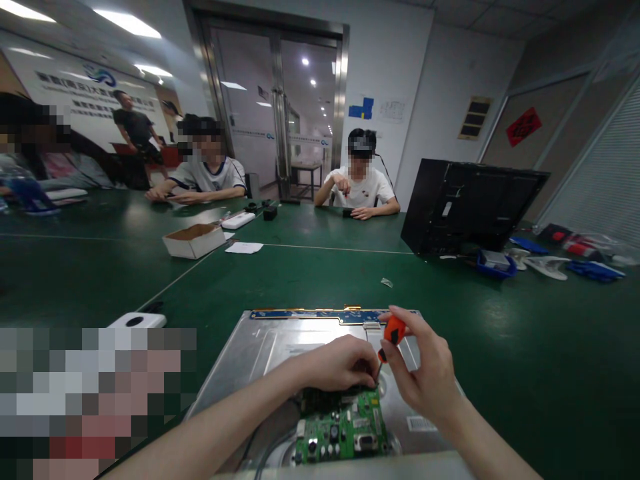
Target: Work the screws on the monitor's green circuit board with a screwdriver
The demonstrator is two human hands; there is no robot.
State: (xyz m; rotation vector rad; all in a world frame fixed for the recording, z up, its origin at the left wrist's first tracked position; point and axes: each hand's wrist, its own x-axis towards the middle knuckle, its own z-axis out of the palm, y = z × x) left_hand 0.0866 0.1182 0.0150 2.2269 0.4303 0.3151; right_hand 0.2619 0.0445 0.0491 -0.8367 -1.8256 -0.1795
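My right hand [425, 367] grips a screwdriver [395, 329] by its orange and black handle, thumb and fingers around it. Its thin shaft slants down to the upper edge of a green circuit board [345, 430]. Close by the tip, my left hand [340, 363] is closed, its fingertips together at the board's edge; what they hold, if anything, is hidden. Beneath both hands lies a flat silver metal panel [235, 360], with a narrow blue circuit strip [300, 315] along its far edge. My left hand and forearm cover part of the panel.
The panel rests on a green table [320, 273]. An open white box [195, 241] and a white device [140, 320] are to the left. A black monitor housing [470, 207] stands at right, near a blue tray [495, 265]. Other people sit across the table.
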